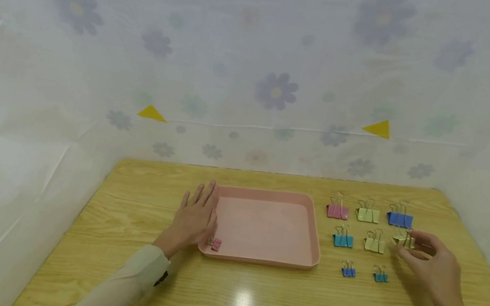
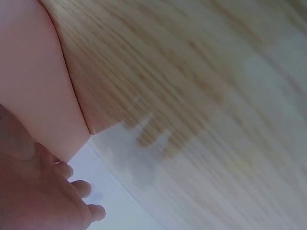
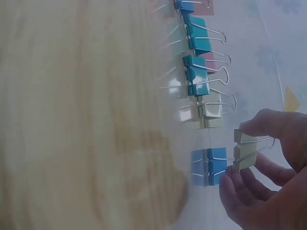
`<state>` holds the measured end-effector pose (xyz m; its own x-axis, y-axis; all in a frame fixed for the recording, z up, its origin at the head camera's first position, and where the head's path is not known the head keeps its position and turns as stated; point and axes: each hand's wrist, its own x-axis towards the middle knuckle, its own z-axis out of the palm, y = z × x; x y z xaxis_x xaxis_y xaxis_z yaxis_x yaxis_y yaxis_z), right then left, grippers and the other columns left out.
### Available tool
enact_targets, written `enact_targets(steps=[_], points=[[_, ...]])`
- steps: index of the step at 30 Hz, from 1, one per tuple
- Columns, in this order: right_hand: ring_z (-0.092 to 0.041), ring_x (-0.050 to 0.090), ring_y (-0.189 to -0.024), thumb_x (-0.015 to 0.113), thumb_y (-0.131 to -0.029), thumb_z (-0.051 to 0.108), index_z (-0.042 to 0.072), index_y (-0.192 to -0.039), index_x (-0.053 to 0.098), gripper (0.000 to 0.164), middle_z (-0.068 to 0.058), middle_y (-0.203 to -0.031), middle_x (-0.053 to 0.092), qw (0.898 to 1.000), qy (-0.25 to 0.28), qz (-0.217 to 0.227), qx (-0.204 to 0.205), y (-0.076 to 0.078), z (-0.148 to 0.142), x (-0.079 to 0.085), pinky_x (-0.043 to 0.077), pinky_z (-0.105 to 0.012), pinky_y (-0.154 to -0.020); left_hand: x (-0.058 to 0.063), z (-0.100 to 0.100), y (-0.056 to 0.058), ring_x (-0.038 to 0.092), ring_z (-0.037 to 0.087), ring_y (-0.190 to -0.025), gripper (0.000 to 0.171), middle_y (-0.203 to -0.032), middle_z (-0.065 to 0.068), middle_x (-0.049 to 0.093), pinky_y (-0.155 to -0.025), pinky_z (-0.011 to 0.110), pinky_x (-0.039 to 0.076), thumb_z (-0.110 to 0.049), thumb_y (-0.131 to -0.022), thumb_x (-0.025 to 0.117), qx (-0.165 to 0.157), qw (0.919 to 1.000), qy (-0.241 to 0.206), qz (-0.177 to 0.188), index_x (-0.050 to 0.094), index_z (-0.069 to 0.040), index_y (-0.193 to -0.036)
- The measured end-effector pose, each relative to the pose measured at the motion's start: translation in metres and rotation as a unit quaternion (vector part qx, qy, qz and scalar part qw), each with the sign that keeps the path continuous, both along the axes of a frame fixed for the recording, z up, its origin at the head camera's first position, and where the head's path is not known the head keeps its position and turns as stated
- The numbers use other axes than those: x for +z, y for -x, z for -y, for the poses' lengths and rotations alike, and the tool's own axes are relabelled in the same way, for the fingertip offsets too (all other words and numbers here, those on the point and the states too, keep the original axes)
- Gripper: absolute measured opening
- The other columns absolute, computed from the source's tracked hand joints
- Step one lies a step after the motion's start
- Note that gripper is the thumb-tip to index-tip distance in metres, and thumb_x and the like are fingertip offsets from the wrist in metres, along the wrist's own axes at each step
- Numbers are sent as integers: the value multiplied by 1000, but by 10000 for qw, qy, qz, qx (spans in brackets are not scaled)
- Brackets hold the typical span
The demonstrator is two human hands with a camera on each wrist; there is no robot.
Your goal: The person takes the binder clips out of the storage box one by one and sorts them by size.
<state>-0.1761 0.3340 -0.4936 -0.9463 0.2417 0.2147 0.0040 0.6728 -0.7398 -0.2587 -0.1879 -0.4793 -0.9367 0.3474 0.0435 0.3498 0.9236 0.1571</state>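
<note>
My right hand (image 1: 441, 267) pinches a pale yellow binder clip (image 1: 406, 241) between thumb and fingers. In the right wrist view this clip (image 3: 245, 151) is held at its two ends, its wire handles pointing toward the palm. Just behind it stands a large blue binder clip (image 1: 400, 220); a second pale yellow binder clip (image 1: 374, 246) is to its left. My left hand (image 1: 193, 220) lies along the left rim of a pink tray (image 1: 315, 233), fingers straight. A small pink binder clip (image 1: 216, 245) sits in the tray's near left corner.
Right of the tray, a pink clip (image 1: 338, 211) and a light green clip (image 1: 367, 215) stand in the back row. Nearer are a teal clip (image 1: 343, 241), a small blue clip (image 1: 348, 271) and a small teal clip (image 1: 381, 277). White flowered sheeting (image 1: 239, 66) encloses the wooden table.
</note>
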Motion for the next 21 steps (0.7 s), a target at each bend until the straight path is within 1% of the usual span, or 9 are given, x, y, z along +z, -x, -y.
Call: enact_targets(steps=[2,4,7,9,11,14,15,17,21], points=[[22,47,-78,80,-91,29,-6,-131,61,56,-32,-119,63,9997,-218,109,17,2,-4,-1,44,-9,-62,0,1,1,11,37,-156,61,-172,11,9,-122,62,10,-25,-110,32,8,10000,-16,-23,16,-3,-164],[22,45,-77,80,-91,30,-6,-128,63,55,-33,-115,65,9989,-436,191,35,3,-6,-1,42,-10,-62,1,1,2,11,37,-156,61,-172,11,10,-122,62,10,-25,-110,33,21,10000,-24,-47,15,-3,-164],[16,47,-77,80,-90,31,-6,-125,64,52,-32,-111,67,9973,-689,241,20,4,-9,-2,43,-17,-63,3,1,2,10,36,-157,62,-172,10,9,-122,61,10,-25,-110,33,31,10000,25,-46,14,-3,-165],[4,57,-79,79,-91,30,-6,-124,64,51,-32,-111,67,9969,-742,273,27,3,-11,-2,47,-24,-65,3,0,2,10,36,-157,61,-172,10,8,-122,61,9,-25,-111,32,27,10000,46,-25,13,-4,-165],[-14,64,-82,78,-91,29,-7,-123,64,51,-33,-111,66,9961,-830,309,25,3,-13,-3,48,-30,-66,2,0,1,10,36,-157,61,-172,11,9,-122,61,9,-25,-110,32,15,10000,5,-5,14,-3,-165],[-37,65,-88,77,-92,28,-10,-122,62,51,-32,-108,66,9949,-922,399,79,2,-15,-5,48,-37,-67,1,0,0,10,36,-157,61,-172,11,9,-122,62,9,-25,-110,32,3,10000,-34,34,15,-3,-165],[-39,64,-88,77,-92,28,-10,-122,62,51,-31,-106,66,9942,-985,429,81,2,-16,-5,47,-37,-67,0,-1,0,10,37,-157,61,-172,11,9,-122,62,8,-25,-110,32,-1,10000,-53,40,15,-3,-165],[-41,63,-89,76,-92,28,-12,-123,61,53,-30,-104,66,9934,-1034,493,117,3,-16,-6,48,-39,-67,0,-1,-1,10,37,-157,62,-172,11,9,-122,62,8,-25,-110,32,-5,10000,-72,49,15,-3,-164],[-39,63,-87,75,-93,29,-12,-122,61,53,-30,-103,65,9924,-1097,545,120,3,-15,-7,48,-39,-65,2,-1,-1,11,37,-156,62,-172,11,10,-122,62,10,-26,-110,32,-6,10000,-34,26,15,-3,-164]])
